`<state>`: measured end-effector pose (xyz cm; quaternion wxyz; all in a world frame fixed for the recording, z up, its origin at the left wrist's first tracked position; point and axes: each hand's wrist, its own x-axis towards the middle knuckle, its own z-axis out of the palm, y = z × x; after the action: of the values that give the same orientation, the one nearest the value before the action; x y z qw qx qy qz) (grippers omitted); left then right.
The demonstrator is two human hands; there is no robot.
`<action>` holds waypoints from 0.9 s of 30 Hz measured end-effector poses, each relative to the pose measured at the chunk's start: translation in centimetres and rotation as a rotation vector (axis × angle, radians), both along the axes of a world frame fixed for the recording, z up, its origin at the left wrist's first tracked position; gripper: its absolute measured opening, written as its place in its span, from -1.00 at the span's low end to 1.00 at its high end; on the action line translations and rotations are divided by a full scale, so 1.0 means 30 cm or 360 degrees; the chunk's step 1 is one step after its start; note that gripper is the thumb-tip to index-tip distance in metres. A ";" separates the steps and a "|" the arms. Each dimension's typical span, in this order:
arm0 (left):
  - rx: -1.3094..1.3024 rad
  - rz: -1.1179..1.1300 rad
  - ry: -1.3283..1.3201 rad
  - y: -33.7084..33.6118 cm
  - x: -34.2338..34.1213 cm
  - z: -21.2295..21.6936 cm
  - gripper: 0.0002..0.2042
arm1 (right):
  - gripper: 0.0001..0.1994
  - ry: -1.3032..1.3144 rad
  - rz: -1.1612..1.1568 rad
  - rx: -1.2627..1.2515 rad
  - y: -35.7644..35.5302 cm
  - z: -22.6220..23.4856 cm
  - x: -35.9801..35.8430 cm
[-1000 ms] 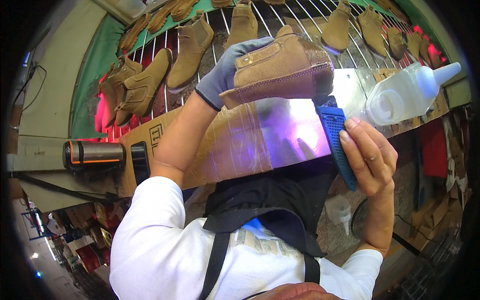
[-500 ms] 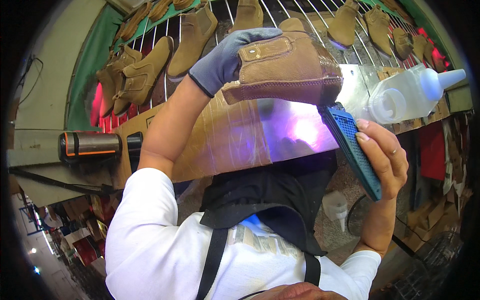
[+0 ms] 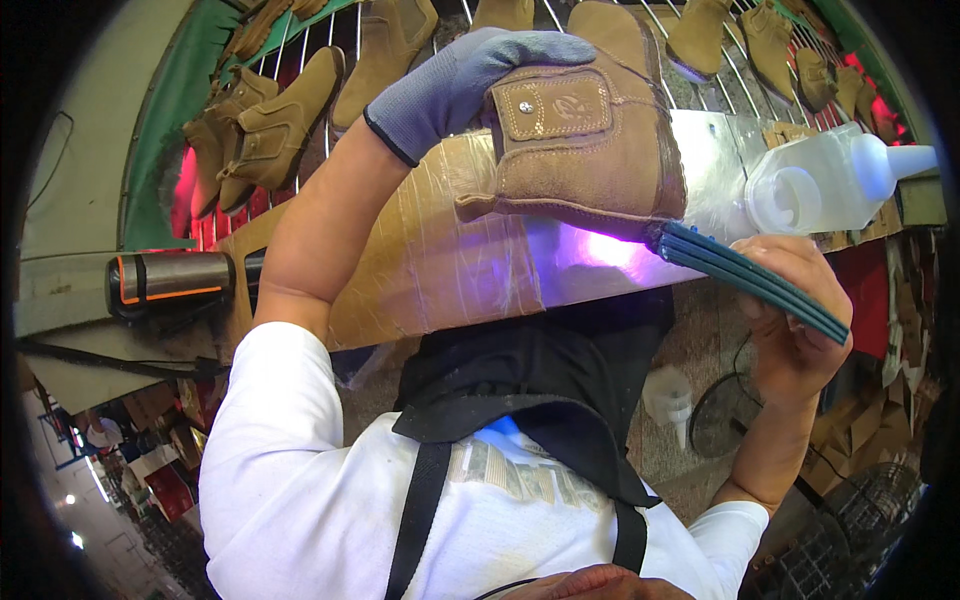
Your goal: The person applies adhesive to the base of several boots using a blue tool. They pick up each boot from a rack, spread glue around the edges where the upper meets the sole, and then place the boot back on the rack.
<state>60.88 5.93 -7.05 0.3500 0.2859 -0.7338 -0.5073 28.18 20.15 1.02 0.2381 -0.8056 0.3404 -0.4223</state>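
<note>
My left hand (image 3: 445, 90), in a grey-blue work glove, grips a tan suede ankle boot (image 3: 570, 175) by its shaft, above the bench. A stitched patch with a metal stud faces up on the boot. The boot's lower edge looks dark and damp. In my bare right hand (image 3: 800, 263) is a blue brush (image 3: 740, 272) with a flat ridged handle, the fingers closed around its far part. The brush's dark tip touches the boot's edge near the sole, at the lower right. Part of the boot's shaft is hidden by the glove.
A bench topped with taped cardboard (image 3: 420, 270) and a shiny sheet lies under the boot. On its right rests a translucent squeeze bottle (image 3: 835, 180) with a nozzle. Several tan boots (image 3: 270, 135) line a wire rack behind. A steel flask-like cylinder (image 3: 172, 283) lies at left.
The boot has turned in my left hand, so its patch shows more fully. My right hand has moved to the right, and the brush has swung from steep to flatter.
</note>
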 end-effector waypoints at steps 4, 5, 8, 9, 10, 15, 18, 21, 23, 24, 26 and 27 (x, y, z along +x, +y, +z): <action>-0.0796 0.0021 -0.0258 -0.026 0.017 -0.010 -0.63 | -0.74 0.0046 0.0137 0.0091 -0.024 0.004 -0.014; -0.0834 0.0027 -0.0269 -0.024 0.013 -0.007 -0.66 | -0.74 0.0026 0.0144 0.0119 -0.025 -0.001 -0.015; -0.0965 0.0007 -0.0354 -0.021 -0.004 0.024 -0.75 | -0.75 0.0000 0.0114 0.0176 -0.022 -0.008 -0.014; -0.0740 0.0035 -0.0413 -0.011 -0.009 0.044 -0.75 | -0.75 -0.0003 0.0095 0.0191 -0.022 -0.011 -0.013; -0.0520 0.0063 -0.0476 0.012 -0.019 0.085 -0.74 | -0.76 -0.0063 0.0073 0.0229 -0.025 -0.018 -0.014; -0.0806 -0.0040 -0.0219 -0.028 0.042 -0.003 -0.60 | -0.80 -0.0453 0.0022 0.0563 -0.032 -0.049 -0.054; 0.0919 0.0069 0.0578 0.056 -0.042 -0.079 -0.71 | -0.81 -0.1144 -0.0373 0.0724 0.002 -0.198 -0.044; 0.1657 -0.0024 0.1212 0.164 -0.069 -0.084 -0.65 | -0.74 -0.1415 0.0034 0.0823 0.090 -0.261 0.077; 0.1723 -0.0350 0.1568 0.195 -0.082 -0.156 -0.63 | -0.78 -0.1529 -0.0145 0.0850 0.050 -0.285 0.115; 0.1728 -0.0400 0.1656 0.217 -0.086 -0.165 -0.61 | -0.79 -0.1543 -0.0154 0.0871 -0.013 -0.307 0.115; 0.1403 -0.0139 0.1518 0.235 -0.088 -0.236 -0.60 | -0.81 -0.1614 -0.0257 0.0852 -0.178 -0.364 0.072; 0.1258 -0.0010 0.1439 0.243 -0.093 -0.277 -0.59 | -0.81 -0.1656 -0.0371 0.0826 -0.243 -0.389 0.063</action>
<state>58.09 13.22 -15.35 0.4930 0.1483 -0.2687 -0.8141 30.07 12.85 -10.64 0.5151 -0.3653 0.3572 -0.6882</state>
